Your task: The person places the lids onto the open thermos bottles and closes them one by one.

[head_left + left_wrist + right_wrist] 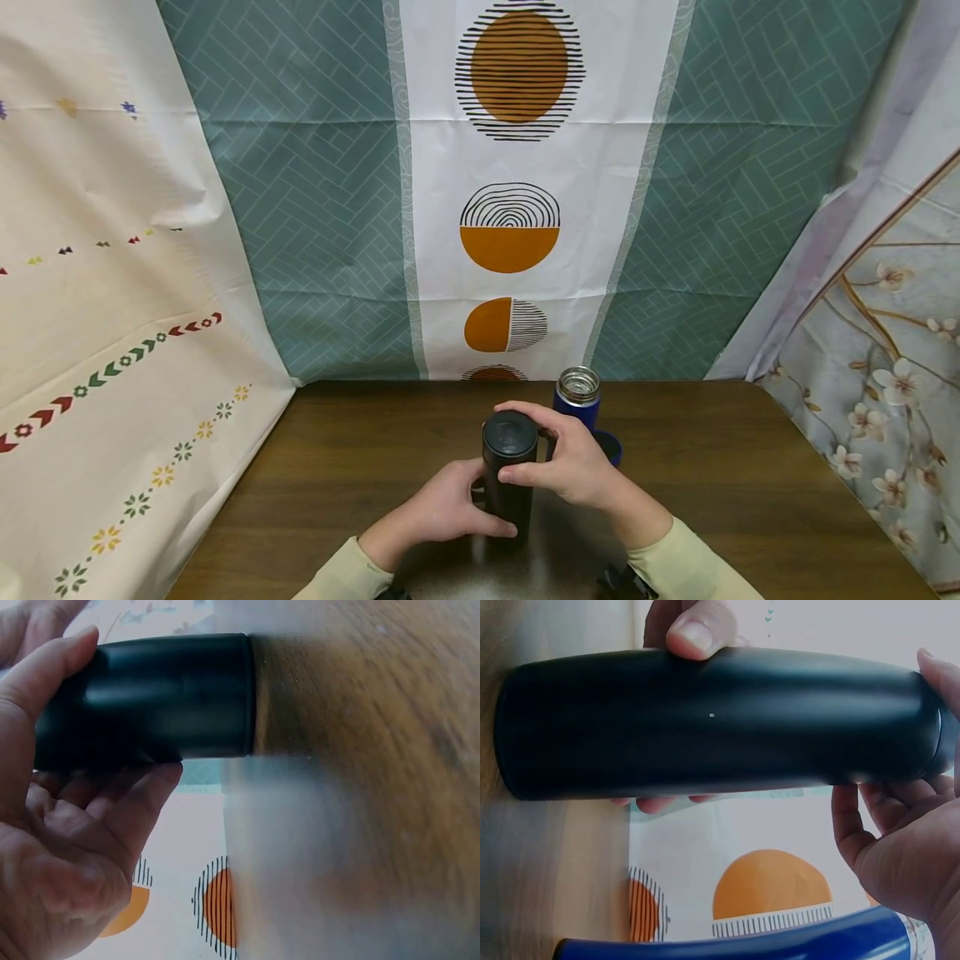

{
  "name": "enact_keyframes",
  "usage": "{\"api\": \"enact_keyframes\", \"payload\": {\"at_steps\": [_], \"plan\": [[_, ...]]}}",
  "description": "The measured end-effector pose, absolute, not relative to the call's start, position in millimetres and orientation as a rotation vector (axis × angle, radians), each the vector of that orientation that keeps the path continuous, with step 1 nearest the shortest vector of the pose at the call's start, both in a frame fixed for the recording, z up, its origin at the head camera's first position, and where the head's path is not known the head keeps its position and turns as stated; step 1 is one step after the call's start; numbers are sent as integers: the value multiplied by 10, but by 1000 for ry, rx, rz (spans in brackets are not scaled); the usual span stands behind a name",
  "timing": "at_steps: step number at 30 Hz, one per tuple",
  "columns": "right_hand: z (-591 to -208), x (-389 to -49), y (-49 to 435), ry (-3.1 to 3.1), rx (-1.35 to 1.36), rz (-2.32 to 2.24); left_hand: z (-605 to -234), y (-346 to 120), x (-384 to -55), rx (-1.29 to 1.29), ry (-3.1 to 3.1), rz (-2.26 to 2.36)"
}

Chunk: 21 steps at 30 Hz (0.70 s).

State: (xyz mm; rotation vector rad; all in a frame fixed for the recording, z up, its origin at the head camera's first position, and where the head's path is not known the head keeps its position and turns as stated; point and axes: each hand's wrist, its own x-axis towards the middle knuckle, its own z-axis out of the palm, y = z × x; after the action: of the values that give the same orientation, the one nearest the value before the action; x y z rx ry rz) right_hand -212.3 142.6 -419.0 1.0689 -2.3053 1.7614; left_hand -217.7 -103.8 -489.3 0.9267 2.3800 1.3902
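Observation:
A black thermos bottle (510, 496) stands upright on the table in front of me, its dark round top facing up. My left hand (450, 502) grips the lower body, thumb on the near side and fingers round the far side. Around the upper end curl the thumb and fingers of my right hand (573, 462). In the left wrist view the base of the bottle (172, 697) meets the table. Both hands touch the smooth bottle (705, 724) in the right wrist view too. Part of its top end is hidden there by the right hand.
Just behind my right hand stands a blue thermos bottle (577, 407) with its steel mouth uncovered. A blue cap (611, 447) with a dark inside lies beside it, partly hidden. Patterned cloths (330, 208) hang behind and beside the brown wooden table (337, 467).

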Motion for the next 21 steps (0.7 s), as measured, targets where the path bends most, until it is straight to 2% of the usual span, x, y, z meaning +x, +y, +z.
{"api": "enact_keyframes", "payload": {"at_steps": [21], "plan": [[-4187,-2031,1320,-2348,814,1714,-4907,-1011,-2179,886,2408,1441]]}}
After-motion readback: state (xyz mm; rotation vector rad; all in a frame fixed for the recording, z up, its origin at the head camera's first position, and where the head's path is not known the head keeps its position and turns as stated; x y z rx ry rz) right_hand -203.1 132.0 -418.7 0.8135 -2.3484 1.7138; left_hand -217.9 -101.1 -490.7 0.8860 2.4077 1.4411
